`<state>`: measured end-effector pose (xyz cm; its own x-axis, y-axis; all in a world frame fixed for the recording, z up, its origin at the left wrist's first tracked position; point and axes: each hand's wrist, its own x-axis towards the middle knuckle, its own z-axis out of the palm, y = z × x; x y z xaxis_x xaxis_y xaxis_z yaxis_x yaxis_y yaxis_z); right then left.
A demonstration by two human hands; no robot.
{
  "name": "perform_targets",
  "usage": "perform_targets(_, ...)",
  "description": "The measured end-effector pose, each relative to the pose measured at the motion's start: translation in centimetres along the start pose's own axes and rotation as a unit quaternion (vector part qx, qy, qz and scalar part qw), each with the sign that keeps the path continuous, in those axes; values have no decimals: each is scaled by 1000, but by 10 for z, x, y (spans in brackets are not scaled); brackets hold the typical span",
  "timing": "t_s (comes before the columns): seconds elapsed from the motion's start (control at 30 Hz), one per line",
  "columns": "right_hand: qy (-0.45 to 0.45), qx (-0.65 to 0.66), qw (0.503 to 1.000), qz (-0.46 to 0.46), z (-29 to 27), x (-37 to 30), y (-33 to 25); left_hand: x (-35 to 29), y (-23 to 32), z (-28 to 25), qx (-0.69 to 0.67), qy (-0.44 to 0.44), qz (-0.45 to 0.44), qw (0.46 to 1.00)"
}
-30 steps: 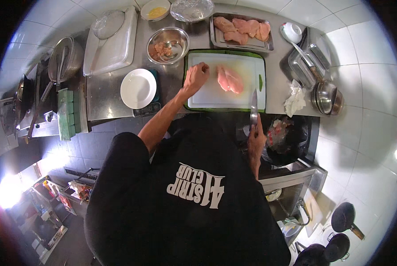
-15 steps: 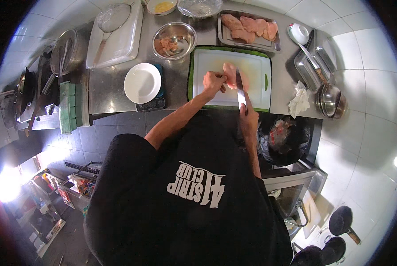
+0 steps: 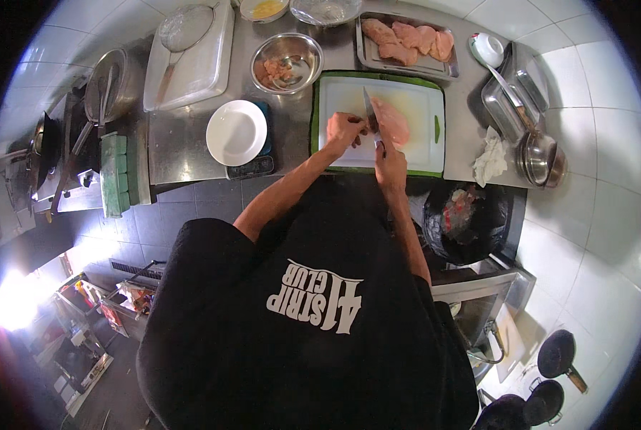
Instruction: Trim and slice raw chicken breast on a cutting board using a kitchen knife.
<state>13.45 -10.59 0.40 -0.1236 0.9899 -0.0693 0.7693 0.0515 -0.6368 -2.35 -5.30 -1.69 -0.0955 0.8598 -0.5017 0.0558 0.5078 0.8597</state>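
A raw chicken breast (image 3: 392,120) lies on the white cutting board (image 3: 419,154), which rests on a green-edged base. My right hand (image 3: 391,163) is closed around the handle of a kitchen knife (image 3: 370,109). Its blade points away from me along the breast's left side. Left of the blade, my left hand (image 3: 345,132) is closed, fingertips pinched together close to the steel. Whatever those fingers hold, if anything, is too small to make out. Beyond the board, a steel bowl (image 3: 302,63) contains small pieces of raw meat (image 3: 273,73).
A metal tray (image 3: 446,70) with several chicken breasts stands behind the board. To the left, a white bowl (image 3: 236,133) sits on a scale (image 3: 252,168). A crumpled tissue (image 3: 490,159) and steel pans (image 3: 537,159) are at right. A black-lined bin (image 3: 478,240) stands below the counter edge.
The knife has shifted from across the chicken breast to its left side, with the right hand moving left. The left hand stays pinched, now beside the blade. The whole view has shifted slightly.
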Motion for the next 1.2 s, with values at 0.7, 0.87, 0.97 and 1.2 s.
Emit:
perform_targets(0.7, 43, -20, 998, -49, 1, -22, 1, -2, 0, 5, 61, 24, 29, 997)
perform_targets(0.87, -15, -43, 999, 17, -9, -26, -7, -3, -1, 6, 69, 32, 33, 997)
perform_targets(0.97, -21, -40, 999, 19, -11, -27, -7, -4, 0, 6, 75, 36, 33, 996)
perform_targets(1.2, -44, -97, 994, 23, -13, -32, -7, -8, 4, 9, 91, 52, 45, 994)
